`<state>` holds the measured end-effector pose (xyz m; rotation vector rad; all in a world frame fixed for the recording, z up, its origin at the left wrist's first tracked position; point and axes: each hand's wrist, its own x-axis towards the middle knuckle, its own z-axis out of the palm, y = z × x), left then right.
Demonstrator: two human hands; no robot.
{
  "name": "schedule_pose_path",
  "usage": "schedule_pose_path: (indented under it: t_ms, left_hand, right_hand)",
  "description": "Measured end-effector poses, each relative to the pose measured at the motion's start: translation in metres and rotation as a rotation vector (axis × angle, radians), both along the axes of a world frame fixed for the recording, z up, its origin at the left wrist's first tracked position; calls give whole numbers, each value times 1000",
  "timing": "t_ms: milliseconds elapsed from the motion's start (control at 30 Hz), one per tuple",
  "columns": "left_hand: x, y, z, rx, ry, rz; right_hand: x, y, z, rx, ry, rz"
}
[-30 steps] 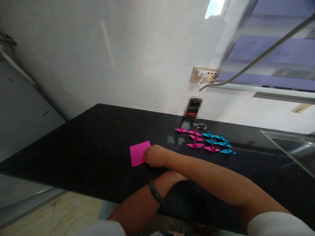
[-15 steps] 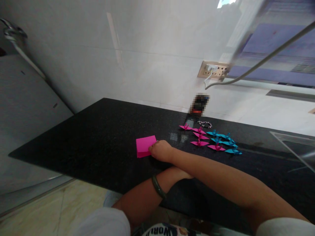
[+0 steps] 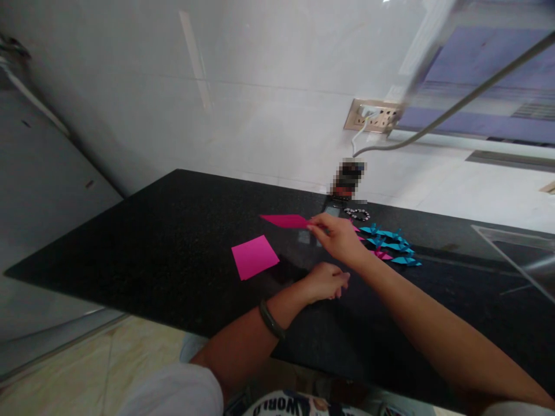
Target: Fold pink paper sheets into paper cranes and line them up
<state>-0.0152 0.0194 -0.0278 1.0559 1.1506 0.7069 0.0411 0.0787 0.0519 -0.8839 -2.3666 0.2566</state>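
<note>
My right hand (image 3: 336,237) pinches one edge of a pink sheet of square paper (image 3: 286,221) and holds it above the counter, seen nearly edge-on. Below and left of it, a stack of pink square paper (image 3: 255,257) lies on the dark countertop (image 3: 173,231). My left hand (image 3: 327,282), with a dark bangle on its wrist (image 3: 272,320), is low over the counter in front of me. Its fingers are loosely bent and slightly apart, with nothing visible in them. Folded blue paper cranes (image 3: 403,247) stand to the right; pink cranes (image 3: 380,255) beside them are partly hidden behind my right hand.
A bead bracelet (image 3: 358,214) lies near the wall behind the cranes. A blurred-out dark object (image 3: 347,179) leans there. A wall socket (image 3: 373,115) has a plug and a cable (image 3: 455,110). A framed glass-like panel (image 3: 515,260) is set in the counter at right.
My right hand has lifted a pink sheet off the stack and carried it up and right. My left hand, earlier mostly hidden under the right forearm, now shows. The view has shifted slightly.
</note>
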Motion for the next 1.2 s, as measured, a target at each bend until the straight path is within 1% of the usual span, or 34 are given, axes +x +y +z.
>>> schedule_pose_path:
  t_ms: [67, 133, 167, 200, 233, 267, 300, 367, 400, 500, 600, 633, 700, 767, 833, 900, 967, 1067, 1200]
  left_hand:
    - [-4, 5, 1, -29, -119, -3]
    - [-11, 8, 6, -172, -510, 36]
    - [-15, 9, 10, -220, -643, 32]
    - [-18, 10, 13, -244, -733, 37]
    - [-21, 11, 17, -207, -838, 83]
    - [-24, 11, 21, -215, -895, 84]
    - [-26, 12, 24, -241, -909, 71]
    - [-29, 12, 29, -317, -861, 30]
    - [-29, 12, 30, -321, -836, 33]
    - [-31, 12, 31, -269, -742, 88]
    - [-32, 11, 28, -223, -676, 145]
    - [-31, 12, 26, -197, -657, 186]
    - [-29, 14, 21, -216, -610, 256]
    - [-27, 16, 19, -251, -599, 324]
    - [-26, 17, 18, -283, -612, 366]
    - [-26, 17, 18, -284, -623, 393]
    - [-27, 16, 18, -244, -651, 390]
    - [-25, 13, 18, -173, -700, 321]
    - [-21, 9, 20, -146, -736, 257]
  right_hand:
    - [36, -2, -5, -52, 243, -3]
    - [66, -7, -13, -120, 377, 26]
    - [78, -10, -17, -137, 401, 61]
    - [88, -12, -21, -138, 395, 88]
    - [95, -14, -25, -154, 345, 110]
    - [101, -15, -29, -167, 302, 123]
    - [105, -15, -32, -188, 268, 126]
    - [111, -14, -38, -220, 251, 118]
    - [113, -13, -41, -232, 249, 121]
    - [117, -11, -50, -245, 225, 98]
    - [119, -10, -57, -216, 227, 66]
    - [119, -11, -58, -206, 226, 60]
    - [118, -14, -57, -185, 209, 56]
    - [117, -17, -53, -148, 146, 80]
    - [114, -21, -49, -101, 81, 115]
    - [110, -24, -48, -79, 78, 129]
    - [106, -26, -51, -112, 163, 50]
    - [100, -27, -62, -249, 332, -110]
    - [95, -25, -74, -388, 468, -252]
